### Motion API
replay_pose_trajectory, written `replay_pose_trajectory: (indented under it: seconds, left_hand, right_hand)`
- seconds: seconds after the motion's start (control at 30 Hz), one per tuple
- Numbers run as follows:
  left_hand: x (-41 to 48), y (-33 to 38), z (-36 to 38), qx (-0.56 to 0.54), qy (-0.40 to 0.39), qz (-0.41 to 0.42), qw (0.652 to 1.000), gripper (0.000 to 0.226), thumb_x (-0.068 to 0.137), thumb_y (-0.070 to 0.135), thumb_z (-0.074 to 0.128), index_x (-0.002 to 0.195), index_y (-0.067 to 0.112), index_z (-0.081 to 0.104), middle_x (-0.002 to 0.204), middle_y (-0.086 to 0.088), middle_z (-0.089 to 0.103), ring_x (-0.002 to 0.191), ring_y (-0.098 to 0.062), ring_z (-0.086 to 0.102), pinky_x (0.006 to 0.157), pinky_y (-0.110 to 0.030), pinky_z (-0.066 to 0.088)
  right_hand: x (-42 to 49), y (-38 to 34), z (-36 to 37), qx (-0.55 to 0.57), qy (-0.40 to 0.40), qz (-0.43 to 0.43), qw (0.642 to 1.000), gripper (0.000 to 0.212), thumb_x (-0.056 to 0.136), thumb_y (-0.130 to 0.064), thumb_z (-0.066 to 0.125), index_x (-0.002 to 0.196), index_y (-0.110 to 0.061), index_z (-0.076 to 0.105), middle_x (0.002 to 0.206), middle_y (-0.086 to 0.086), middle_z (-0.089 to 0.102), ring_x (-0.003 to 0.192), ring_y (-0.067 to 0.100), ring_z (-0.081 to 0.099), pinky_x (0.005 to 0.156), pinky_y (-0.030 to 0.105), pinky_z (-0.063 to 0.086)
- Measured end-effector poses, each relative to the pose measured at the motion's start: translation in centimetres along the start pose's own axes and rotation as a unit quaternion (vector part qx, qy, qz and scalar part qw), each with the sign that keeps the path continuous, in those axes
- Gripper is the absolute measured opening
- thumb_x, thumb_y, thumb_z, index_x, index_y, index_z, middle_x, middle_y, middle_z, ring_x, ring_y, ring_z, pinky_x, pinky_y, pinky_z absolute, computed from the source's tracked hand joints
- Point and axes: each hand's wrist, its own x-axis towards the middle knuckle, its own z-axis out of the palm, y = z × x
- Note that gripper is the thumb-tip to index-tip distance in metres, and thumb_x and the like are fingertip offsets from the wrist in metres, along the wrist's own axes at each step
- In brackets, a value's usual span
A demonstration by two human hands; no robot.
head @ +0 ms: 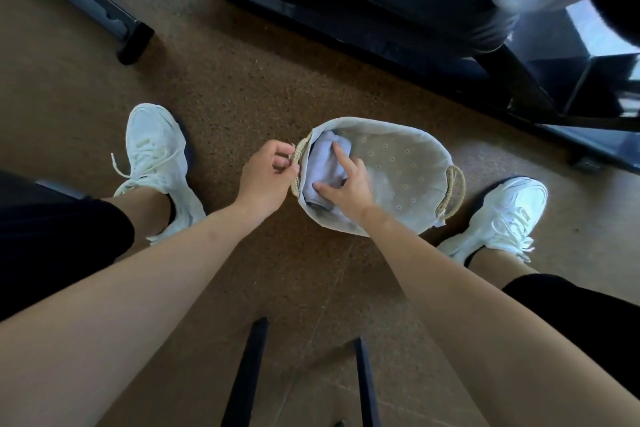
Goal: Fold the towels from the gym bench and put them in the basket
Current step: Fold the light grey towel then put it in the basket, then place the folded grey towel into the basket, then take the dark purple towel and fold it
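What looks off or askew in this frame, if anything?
Nothing stands out. The folded towel lies inside the basket at its left end; the left hand grips a rope handle, and the right hand presses the towel.

Both bare forearms reach down from the lower corners of the frame toward its middle. The left hand (pixel 268 178) is curled, its fingers (pixel 282 152) pinched closed. The right hand (pixel 346 184) lies flatter, index finger stretched toward the upper left, thumb spread out sideways.
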Motion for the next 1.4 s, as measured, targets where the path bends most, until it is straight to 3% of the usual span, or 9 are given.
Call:
replay_pose_trajectory:
  seconds: [0.3,0.43,0.6,0.73,0.9,1.03,1.17,1.27,1.4]
  left_hand:
    - [-0.1,-0.2,-0.1,-0.008,-0.005,0.002,1.0,0.024,0.096,0.017,0.067,0.118,0.025,0.06,0.105,0.006,0.071,0.098,-0.009,0.07,0.088,-0.038,0.061]
    - [-0.2,0.0,-0.3,-0.01,-0.015,-0.007,1.0,0.024,0.097,0.017,0.067,0.118,0.025,0.061,0.103,0.004,0.071,0.097,-0.011,0.069,0.088,-0.038,0.06]
    - [-0.8,1.1,-1.3,0.023,-0.042,-0.015,0.999,0.028,0.098,0.019,0.065,0.124,0.028,0.06,0.109,0.005,0.069,0.103,-0.013,0.067,0.091,-0.037,0.057]
    - [-2.5,2.9,-2.8,0.093,-0.067,-0.001,0.993,0.041,0.098,0.017,0.064,0.137,0.026,0.056,0.131,0.004,0.062,0.121,-0.015,0.06,0.1,-0.037,0.052]
    - [-5.9,6.7,-5.6,0.147,-0.091,0.056,0.983,0.034,0.099,0.024,0.064,0.132,0.03,0.057,0.128,0.006,0.064,0.117,-0.015,0.062,0.098,-0.042,0.055]
    - [-9.2,10.6,-8.3,0.181,-0.099,0.142,0.968,0.035,0.096,0.027,0.065,0.131,0.031,0.061,0.119,0.01,0.067,0.109,-0.012,0.064,0.094,-0.039,0.057]
    - [-12.7,15.1,-11.5,0.22,-0.073,0.234,0.944,0.028,0.096,0.029,0.064,0.124,0.033,0.066,0.109,0.016,0.068,0.101,-0.004,0.064,0.088,-0.033,0.057]
    - [-14.4,18.3,-13.6,0.237,-0.036,0.314,0.919,0.027,0.095,0.032,0.064,0.121,0.035,0.066,0.102,0.019,0.069,0.097,-0.002,0.064,0.087,-0.035,0.056]
    - [-13.9,21.4,-16.2,0.236,0.065,0.392,0.887,0.03,0.094,0.032,0.065,0.124,0.035,0.065,0.11,0.018,0.068,0.104,-0.004,0.061,0.09,-0.03,0.053]
  right_hand:
    - [0.1,0.3,1.3,-0.164,0.045,-0.036,0.985,0.089,0.092,-0.033,0.071,0.159,-0.037,0.013,0.129,0.009,0.037,0.098,0.022,0.055,0.082,0.029,0.048]
    - [0.9,1.0,1.0,-0.218,0.006,-0.014,0.976,0.09,0.093,-0.053,0.062,0.157,-0.048,-0.003,0.123,0.011,0.049,0.1,0.03,0.057,0.083,0.046,0.054]
    - [0.9,0.6,-1.1,-0.241,-0.052,-0.003,0.969,0.096,0.09,-0.059,0.062,0.155,-0.051,-0.007,0.123,0.013,0.054,0.109,0.032,0.057,0.095,0.046,0.05]
    - [-1.2,-0.3,-5.3,-0.249,-0.053,-0.026,0.967,0.086,0.092,-0.052,0.065,0.156,-0.049,0.008,0.123,0.009,0.054,0.108,0.029,0.058,0.09,0.043,0.052]
    - [-5.6,-3.5,-11.5,-0.284,-0.023,-0.056,0.957,0.043,0.097,-0.049,0.058,0.137,-0.032,0.057,0.128,-0.003,0.064,0.113,0.019,0.061,0.091,0.034,0.051]
    - [-9.2,-8.7,-16.0,-0.319,-0.023,-0.074,0.945,0.037,0.098,-0.045,0.057,0.13,-0.026,0.063,0.127,0.0,0.067,0.115,0.024,0.062,0.094,0.037,0.05]
    - [-13.3,-14.4,-19.6,-0.315,0.056,-0.15,0.936,0.021,0.095,-0.046,0.061,0.102,-0.028,0.068,0.098,-0.007,0.067,0.092,0.015,0.063,0.072,0.03,0.044]
    - [-15.5,-17.8,-21.6,-0.234,0.148,-0.21,0.938,0.02,0.091,-0.045,0.069,0.081,-0.028,0.066,0.077,-0.012,0.061,0.075,0.008,0.057,0.066,0.028,0.042]
    - [-15.8,-21.4,-23.8,-0.075,0.231,-0.246,0.938,0.011,0.087,-0.032,0.077,0.083,-0.023,0.071,0.079,-0.008,0.065,0.073,0.01,0.06,0.069,0.027,0.048]
